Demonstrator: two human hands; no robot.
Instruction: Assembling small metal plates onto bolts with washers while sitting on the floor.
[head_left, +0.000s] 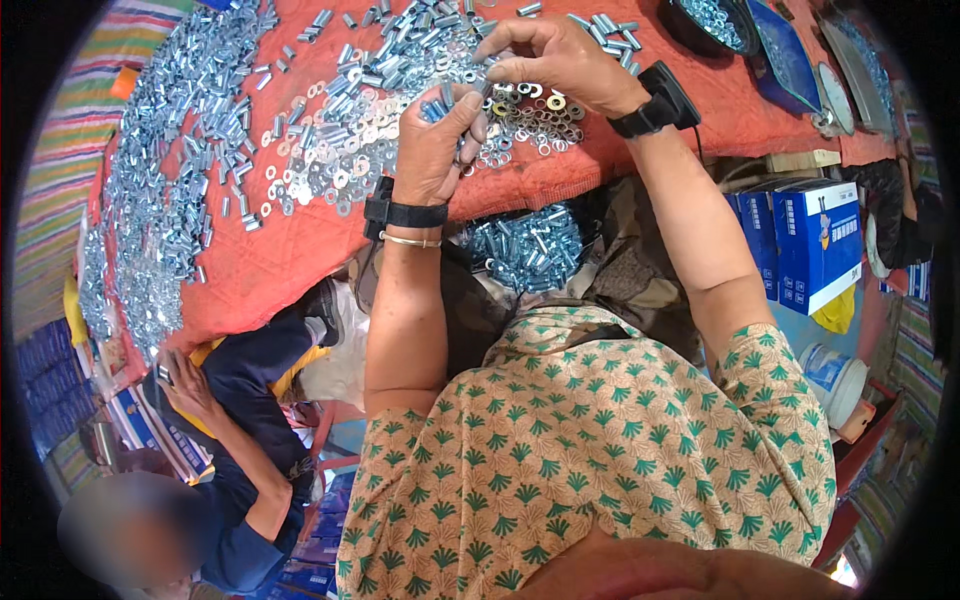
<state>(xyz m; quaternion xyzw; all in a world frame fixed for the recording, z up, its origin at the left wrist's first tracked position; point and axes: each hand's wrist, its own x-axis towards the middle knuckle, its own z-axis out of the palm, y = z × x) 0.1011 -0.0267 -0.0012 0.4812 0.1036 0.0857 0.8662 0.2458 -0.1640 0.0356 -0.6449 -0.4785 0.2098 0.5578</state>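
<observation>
The left hand (pixel 432 150) is raised over the orange tabletop (pixel 290 265), its grip clenched around a bundle of small silver bolts (pixel 440 103) that stick up from the fist. The right hand (pixel 555 60) hovers just beside it, fingertips pinched on a small metal piece, too small to tell exactly what. Under both hands lies a spread of flat washers (pixel 340 150); a long heap of silver sleeves (pixel 175 150) runs along the left edge. A pile of bolts (pixel 525 248) rests in the lap. At lower left a co-worker's hand (pixel 180 385) holds a small part.
</observation>
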